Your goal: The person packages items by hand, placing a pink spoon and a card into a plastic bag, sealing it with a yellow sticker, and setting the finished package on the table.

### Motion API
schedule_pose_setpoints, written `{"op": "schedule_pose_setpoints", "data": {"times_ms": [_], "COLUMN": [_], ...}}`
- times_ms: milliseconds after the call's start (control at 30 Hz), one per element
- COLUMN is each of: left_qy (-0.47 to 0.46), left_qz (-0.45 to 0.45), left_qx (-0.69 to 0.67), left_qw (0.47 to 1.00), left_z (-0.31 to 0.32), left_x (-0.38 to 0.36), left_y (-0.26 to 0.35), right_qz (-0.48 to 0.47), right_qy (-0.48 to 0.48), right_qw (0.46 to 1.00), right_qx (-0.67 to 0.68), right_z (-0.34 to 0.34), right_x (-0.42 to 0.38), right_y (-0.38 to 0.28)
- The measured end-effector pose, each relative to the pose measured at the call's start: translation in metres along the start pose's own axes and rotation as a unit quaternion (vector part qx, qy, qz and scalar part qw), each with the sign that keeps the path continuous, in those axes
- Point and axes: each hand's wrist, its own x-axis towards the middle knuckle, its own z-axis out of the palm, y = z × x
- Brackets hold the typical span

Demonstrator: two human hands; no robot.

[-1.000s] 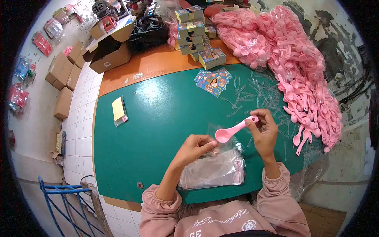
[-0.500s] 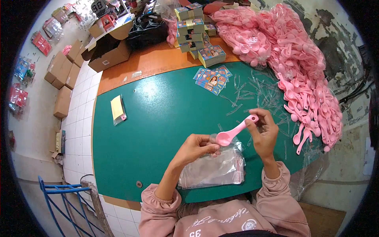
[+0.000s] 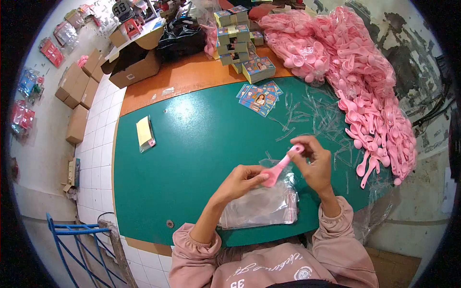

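Observation:
A pink spoon is held between my two hands, tilted with its handle up to the right. My left hand pinches the bowl end, and some clear plastic shows behind the spoon there. At the holed handle end, my right hand has thumb and fingers closed on it. Just below my hands lies a stack of clear plastic bags on the green table.
Printed cards and card stacks stand at the back. Thin clear strips lie scattered near a large heap of pink spoons on the right. A packed bag lies at left; an open carton is behind.
The spoon has moved slightly down and tilts more steeply. My right hand has shifted left and a little down; my left hand has moved slightly right, its fingers now over the bowl.

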Motion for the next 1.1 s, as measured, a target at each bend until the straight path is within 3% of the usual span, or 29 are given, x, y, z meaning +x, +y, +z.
{"op": "schedule_pose_setpoints", "data": {"times_ms": [33,100,233,300,333,400,433,500,533,600,667,733,833,867,933,1067,1100], "left_qy": [0.000,-0.050,0.024,-0.061,-0.062,-0.018,0.007,0.026,0.046,0.051,0.089,0.086,0.095,0.095,0.092,0.125,0.126], "left_qz": [0.001,0.106,0.062,0.026,0.027,0.072,0.063,0.068,0.069,0.061,0.063,0.061,0.065,0.057,0.045,0.091,0.092], "left_qx": [0.000,-0.135,-0.167,-0.132,-0.131,-0.157,-0.200,-0.204,-0.208,-0.221,-0.251,-0.228,-0.260,-0.241,-0.226,-0.196,-0.197], "left_qw": [1.000,0.984,0.984,0.989,0.989,0.985,0.978,0.976,0.975,0.972,0.962,0.968,0.959,0.964,0.969,0.968,0.968], "left_z": [0.003,0.009,0.008,-0.001,0.000,0.007,0.009,0.007,0.005,0.000,-0.002,-0.005,-0.010,-0.013,-0.015,-0.018,-0.018], "left_x": [0.002,0.006,0.005,0.006,0.007,0.010,0.010,0.011,0.010,0.010,0.007,0.007,0.006,0.005,0.005,0.013,0.013], "left_y": [-0.001,-0.005,0.000,-0.002,-0.001,0.002,0.005,0.008,0.009,0.006,0.013,0.016,0.015,0.015,0.011,0.006,0.007], "right_qz": [0.023,0.052,0.050,0.069,0.067,-0.018,-0.019,-0.222,-0.223,-0.050,-0.155,-0.120,-0.118,-0.121,-0.033,-0.070,-0.041], "right_qy": [-0.051,-0.103,-0.046,-0.033,-0.032,-0.125,-0.124,-0.220,-0.219,-0.270,-0.215,-0.150,-0.062,-0.062,-0.140,-0.111,-0.145], "right_qw": [0.998,0.993,0.997,0.997,0.997,0.990,0.990,0.947,0.947,0.952,0.962,0.948,0.923,0.924,0.955,0.972,0.984], "right_qx": [0.002,0.017,0.026,0.031,0.031,0.060,0.059,-0.070,-0.070,0.134,-0.067,-0.252,-0.361,-0.359,-0.261,-0.195,-0.099], "right_z": [0.002,0.007,0.005,0.000,-0.002,-0.004,-0.003,0.002,0.004,0.008,0.011,0.027,0.050,0.051,0.047,0.025,0.017], "right_x": [0.000,-0.002,0.004,0.007,0.008,0.009,0.010,0.014,0.020,0.049,0.109,0.150,0.159,0.165,0.174,0.161,0.155], "right_y": [-0.002,-0.006,0.001,0.005,0.005,0.005,0.004,0.005,0.008,0.018,0.039,0.081,0.115,0.117,0.125,0.097,0.084]}}
